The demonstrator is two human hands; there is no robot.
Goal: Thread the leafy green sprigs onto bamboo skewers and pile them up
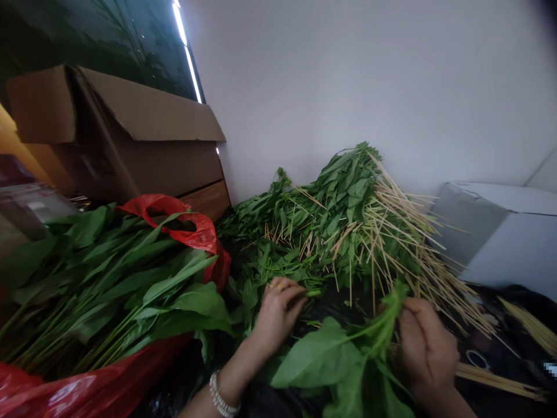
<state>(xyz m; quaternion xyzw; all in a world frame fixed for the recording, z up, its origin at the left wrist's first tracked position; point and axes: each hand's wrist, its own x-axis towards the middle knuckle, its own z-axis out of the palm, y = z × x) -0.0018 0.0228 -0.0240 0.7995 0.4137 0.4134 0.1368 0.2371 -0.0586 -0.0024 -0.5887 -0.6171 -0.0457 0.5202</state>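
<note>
My left hand [278, 310], a bead bracelet on its wrist, pinches a green leaf stem [311, 293] at the near edge of the heap of skewered greens [348, 220]. My right hand [424, 345] is closed round a bamboo skewer [496, 380] that sticks out to the right, with leafy greens [343, 360] threaded or bunched at its left end. The big leaves hide the skewer's tip. Behind both hands, the heap of leaves on thin bamboo skewers leans against the white wall.
A red plastic bag [191, 229] full of loose long-stemmed greens [108, 284] lies at the left. Cardboard boxes [143, 145] stand behind it. A white box [500, 232] sits at the right, with more bare skewers [533, 328] on black sheeting beside it.
</note>
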